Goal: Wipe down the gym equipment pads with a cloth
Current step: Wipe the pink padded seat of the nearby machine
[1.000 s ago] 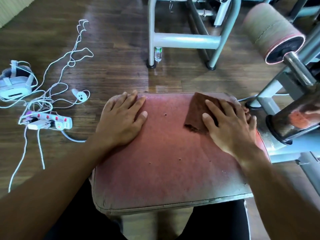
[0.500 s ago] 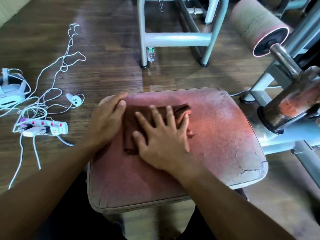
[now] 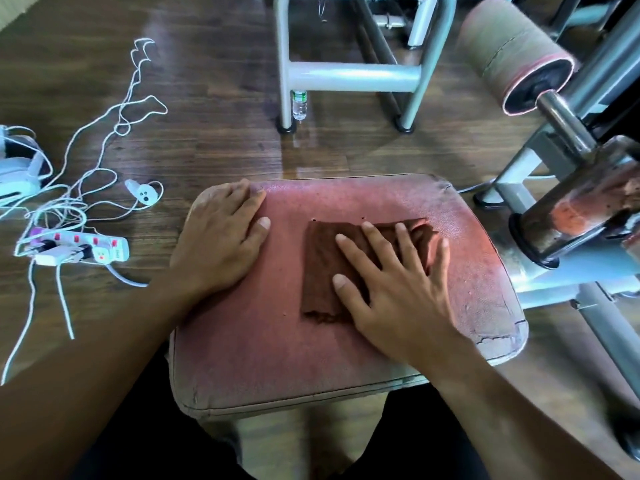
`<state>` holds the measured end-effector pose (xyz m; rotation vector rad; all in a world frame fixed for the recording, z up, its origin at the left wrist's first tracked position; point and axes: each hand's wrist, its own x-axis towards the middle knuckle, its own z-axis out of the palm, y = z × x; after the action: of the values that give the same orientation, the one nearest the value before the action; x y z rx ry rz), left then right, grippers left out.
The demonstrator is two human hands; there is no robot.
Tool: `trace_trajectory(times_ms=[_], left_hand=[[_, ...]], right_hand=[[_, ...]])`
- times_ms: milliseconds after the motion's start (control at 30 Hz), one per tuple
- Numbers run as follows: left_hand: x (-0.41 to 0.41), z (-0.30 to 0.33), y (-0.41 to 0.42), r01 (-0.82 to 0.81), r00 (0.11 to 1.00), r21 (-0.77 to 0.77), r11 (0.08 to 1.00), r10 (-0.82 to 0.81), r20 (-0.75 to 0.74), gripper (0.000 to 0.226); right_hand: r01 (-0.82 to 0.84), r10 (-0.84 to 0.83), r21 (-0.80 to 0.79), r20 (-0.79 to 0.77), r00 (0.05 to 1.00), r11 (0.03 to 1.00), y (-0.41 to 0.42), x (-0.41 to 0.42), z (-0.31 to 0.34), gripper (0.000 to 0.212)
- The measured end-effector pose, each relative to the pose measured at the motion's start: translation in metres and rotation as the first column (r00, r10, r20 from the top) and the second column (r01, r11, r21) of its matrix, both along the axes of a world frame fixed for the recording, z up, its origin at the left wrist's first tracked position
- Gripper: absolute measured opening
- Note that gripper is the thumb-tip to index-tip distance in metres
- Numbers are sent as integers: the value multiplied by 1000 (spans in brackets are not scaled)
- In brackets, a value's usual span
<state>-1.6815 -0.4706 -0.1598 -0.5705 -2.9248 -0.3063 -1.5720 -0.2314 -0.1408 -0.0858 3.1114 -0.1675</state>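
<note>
A worn red seat pad (image 3: 277, 348) fills the middle of the view, cracked at its right front corner. A folded brown cloth (image 3: 320, 268) lies on the pad right of centre. My right hand (image 3: 394, 285) presses flat on the cloth with fingers spread and straight. My left hand (image 3: 218, 244) rests flat on the pad's far left corner, palm down, apart from the cloth. A roller pad (image 3: 512, 53) with a worn tan cover and red rim sits at the upper right on a metal bar.
The grey machine frame (image 3: 349, 77) stands beyond the pad on a dark wood floor, a small bottle (image 3: 299, 105) by its leg. A power strip (image 3: 79, 252), tangled white cables, a controller (image 3: 143, 194) and a headset (image 3: 17, 174) lie left. A metal weight post (image 3: 568, 129) stands right.
My right hand slid the cloth from the pad's far right corner across to the left beside my left hand, then back toward the right of centre. My left hand stayed at the left corner.
</note>
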Motion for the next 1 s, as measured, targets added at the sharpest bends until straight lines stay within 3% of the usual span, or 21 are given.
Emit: trace_trajectory(times_ms=[167,333,467,700,867,1000], left_hand=[[1,-4,1,-50,998,4,999,50,48,73],[2,-5,1,-56,998,3,998,56,41,71],[5,-6,2,-57,998,-23,998,58,33,70],[5,-3,4,-62,997,-15,998,63,42,71],[6,-1,3,-68,997,-27,997,69,40,71],[4,-2,4,-64,996,-21,998,65,54,71]], right_hand=[[14,-15,71,19,1000,997,22,18,-1,62],[217,-218,51,5,976,975,48,-13,0,66],[160,-164,65,57,985,985,47,2,4,70],[243,-244,22,115,963,970,66,-91,5,61],[184,-191,76,98,977,980,64,-64,3,61],[242,-234,-33,148,961,970,84,-101,9,61]])
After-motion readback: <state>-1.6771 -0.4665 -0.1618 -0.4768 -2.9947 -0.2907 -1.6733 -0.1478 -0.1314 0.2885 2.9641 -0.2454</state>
